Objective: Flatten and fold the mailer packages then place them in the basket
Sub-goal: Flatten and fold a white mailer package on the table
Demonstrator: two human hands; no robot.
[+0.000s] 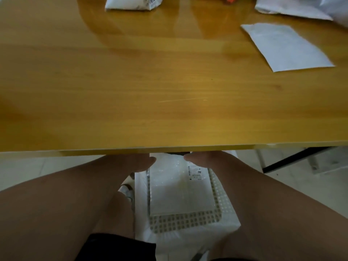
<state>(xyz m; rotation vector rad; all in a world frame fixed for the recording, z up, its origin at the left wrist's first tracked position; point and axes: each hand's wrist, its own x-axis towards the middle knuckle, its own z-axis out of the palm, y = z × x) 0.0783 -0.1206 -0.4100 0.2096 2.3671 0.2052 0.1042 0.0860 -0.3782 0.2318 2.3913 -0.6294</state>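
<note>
White mailer (180, 187) lies flat in the basket (188, 222) below my worktop (131, 91).
Both hands' fingers hidden; each grip I cannot tell.

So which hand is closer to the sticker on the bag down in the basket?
Right. The right hand is right beside the sticker; the left hand is farther off, across the mailer.

Both hands reach under the table (169, 110); its near edge hides all fingers past the left hand (139, 162) and right hand (199, 159) thumbs. The grip cannot be judged. The far end of the white perforated basket (216, 194) and of the folded mailer (180, 193) is covered likewise. The mailer label's print is illegible. The top edge crops the barcoded mailer (131, 3).
</note>
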